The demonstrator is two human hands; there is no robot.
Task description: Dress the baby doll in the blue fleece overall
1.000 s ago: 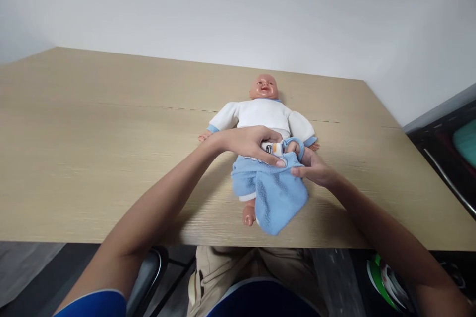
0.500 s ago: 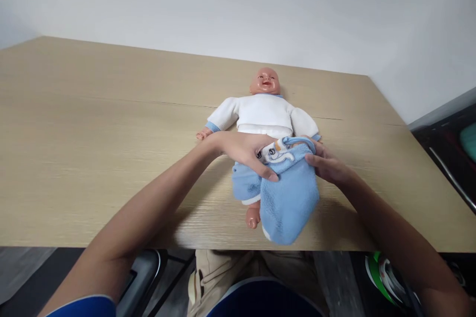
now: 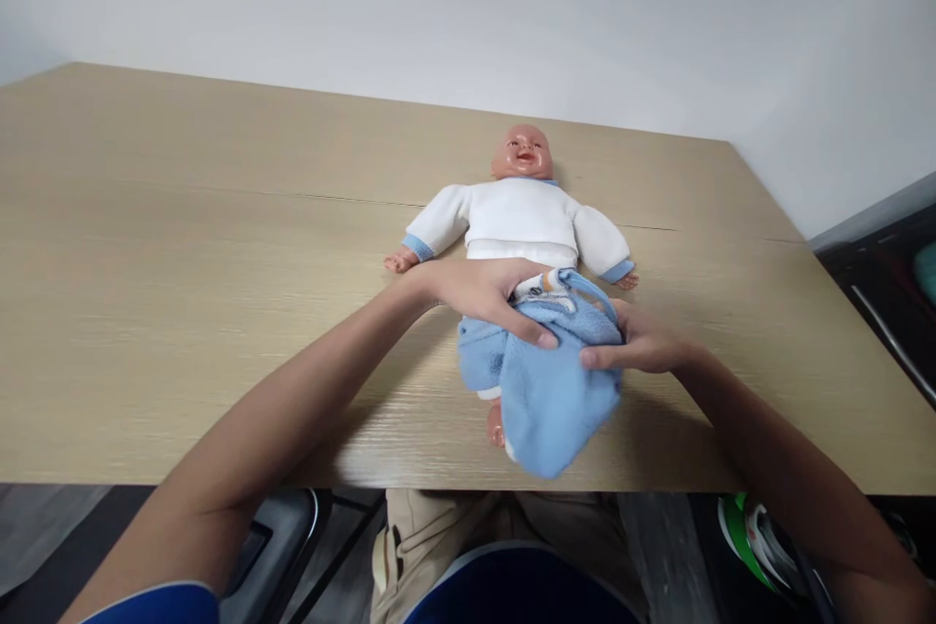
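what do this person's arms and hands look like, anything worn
Both the left hand and right hand are bare, with no gloves or watches showing. The left forearm and right forearm are uncovered too. A blue sleeve with a pale edge shows on the left upper arm; no sleeve shows on the right.

In the middle of the frame, a pinkish doll (image 3: 524, 152) has a white top (image 3: 521, 213) with light-blue cuffs (image 3: 419, 247) and light-blue cloth (image 3: 556, 400) with a white patch (image 3: 525, 290) marked black and orange, against a pale-tan wood-grained table (image 3: 219, 263), beige trousers (image 3: 420, 541) and dark-blue shirt (image 3: 523, 590) at the bottom.
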